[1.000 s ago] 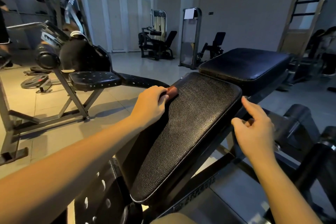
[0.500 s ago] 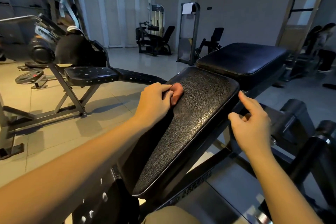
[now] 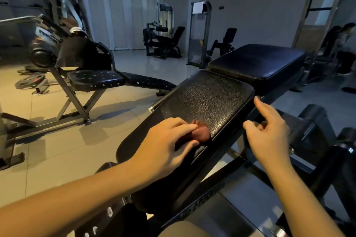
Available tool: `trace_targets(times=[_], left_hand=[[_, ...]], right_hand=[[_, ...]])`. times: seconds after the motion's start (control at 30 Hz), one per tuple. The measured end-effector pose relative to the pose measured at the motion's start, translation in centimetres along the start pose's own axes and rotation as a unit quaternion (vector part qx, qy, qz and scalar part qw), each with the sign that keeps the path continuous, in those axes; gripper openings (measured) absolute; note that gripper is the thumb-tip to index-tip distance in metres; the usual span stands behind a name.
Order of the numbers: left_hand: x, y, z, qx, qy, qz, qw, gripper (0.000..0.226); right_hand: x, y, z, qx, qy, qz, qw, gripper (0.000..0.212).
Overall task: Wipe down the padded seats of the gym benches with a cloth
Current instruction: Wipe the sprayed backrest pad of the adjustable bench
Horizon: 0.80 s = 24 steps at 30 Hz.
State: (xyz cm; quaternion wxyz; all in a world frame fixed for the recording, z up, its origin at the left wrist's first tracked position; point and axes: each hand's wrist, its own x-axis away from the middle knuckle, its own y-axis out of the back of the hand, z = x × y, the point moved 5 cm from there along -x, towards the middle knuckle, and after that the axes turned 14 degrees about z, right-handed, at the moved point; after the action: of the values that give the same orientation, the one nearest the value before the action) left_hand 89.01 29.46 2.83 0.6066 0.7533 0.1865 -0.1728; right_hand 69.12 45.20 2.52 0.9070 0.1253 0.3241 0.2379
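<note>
A black textured bench pad [image 3: 208, 100] slopes up away from me in the middle of the head view. Beyond it sits a second, smoother black seat pad [image 3: 258, 59]. My left hand [image 3: 165, 146] presses a small reddish-brown cloth [image 3: 202, 133] onto the near part of the sloped pad, fingers curled over it; most of the cloth is hidden under the fingers. My right hand [image 3: 269, 136] hovers at the pad's right edge, index finger stretched out, the other fingers curled, holding nothing.
Another black bench [image 3: 96, 81] on a grey steel frame stands to the left, with weight plates [image 3: 30, 81] on the tiled floor behind it. Black roller pads [image 3: 316, 121] sit at the right. Gym machines [image 3: 163, 38] line the far wall. A person [image 3: 344, 48] is at far right.
My left hand has dragged the cloth down the sloped pad from its upper left edge toward me and to the middle. My right hand has stayed beside the pad's right edge.
</note>
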Motion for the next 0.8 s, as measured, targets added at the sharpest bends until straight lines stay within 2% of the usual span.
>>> trace_targets(times=[0.07, 0.17, 0.2, 0.27, 0.37, 0.43, 0.47, 0.5, 0.6, 0.63, 0.7, 0.8], left_hand=[[-1.1, 0.5, 2.5, 0.002, 0.024, -0.018, 1.000, 0.030], [-4.5, 2.1, 8.8, 0.070, 0.169, -0.100, 0.978, 0.032], [-5.2, 2.2, 9.4, 0.088, 0.190, -0.117, 0.971, 0.034], [-6.0, 1.4, 6.5, 0.104, 0.161, -0.117, 0.974, 0.026], [-3.3, -0.4, -0.5, 0.075, 0.010, -0.071, 0.995, 0.030], [-1.9, -0.7, -1.0, 0.045, -0.056, -0.023, 0.997, 0.037], [-2.2, -0.3, 0.3, 0.024, -0.057, -0.017, 0.998, 0.035], [-3.2, 0.2, 2.3, 0.018, -0.031, -0.028, 0.999, 0.031], [-7.9, 2.0, 9.0, 0.047, 0.156, -0.103, 0.981, 0.023], [-8.9, 2.0, 9.2, 0.052, 0.178, -0.121, 0.975, 0.022], [-9.4, 1.1, 5.9, 0.071, 0.149, -0.125, 0.978, 0.023], [-6.0, -0.6, -1.1, 0.062, -0.027, -0.073, 0.995, 0.031]], right_hand=[[0.0, 0.0, -0.1, -0.001, -0.002, 0.000, 1.000, 0.066], [0.1, -0.2, -0.1, -0.008, -0.011, 0.005, 1.000, 0.068], [0.1, -0.3, -0.1, -0.015, -0.013, 0.006, 1.000, 0.068], [0.2, -0.4, -0.1, -0.028, -0.018, 0.008, 0.999, 0.068], [0.1, -0.5, -0.2, -0.030, -0.019, -0.008, 0.999, 0.066], [0.1, -0.6, -0.3, -0.019, -0.016, -0.018, 1.000, 0.065], [0.1, -0.6, -0.2, -0.016, -0.014, -0.018, 1.000, 0.065], [0.1, -0.6, -0.1, -0.015, -0.012, -0.016, 1.000, 0.065], [0.2, -0.6, 0.2, -0.007, -0.015, -0.015, 1.000, 0.066], [0.3, -0.6, 0.2, -0.007, -0.018, -0.012, 1.000, 0.067], [0.3, -0.6, 0.2, 0.000, -0.022, -0.007, 1.000, 0.067], [0.2, -0.8, -0.1, 0.003, -0.024, -0.015, 1.000, 0.068]])
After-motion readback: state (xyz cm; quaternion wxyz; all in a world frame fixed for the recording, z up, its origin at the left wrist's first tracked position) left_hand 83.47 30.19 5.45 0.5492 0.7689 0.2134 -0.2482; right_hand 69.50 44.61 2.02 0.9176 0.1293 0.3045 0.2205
